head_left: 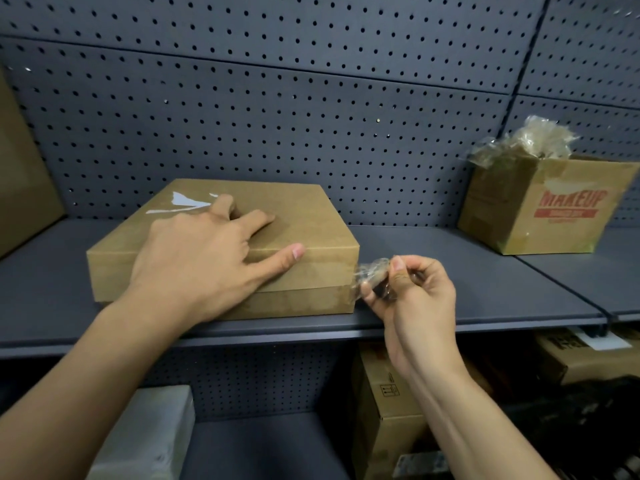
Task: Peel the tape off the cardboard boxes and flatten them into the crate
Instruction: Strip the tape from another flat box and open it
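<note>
Head view: right hand [415, 292] pinches crumpled tape [372, 273] at the right front corner of the flat box [311, 216]; left hand [201, 251] presses its lid, fingers spread

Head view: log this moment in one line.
step: tape peel | left hand: presses flat box top | right hand: pinches clear tape at box's right corner

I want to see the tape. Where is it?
In the head view, the clear tape is right of centre, pinched in the right hand beside the flat cardboard box.
</note>
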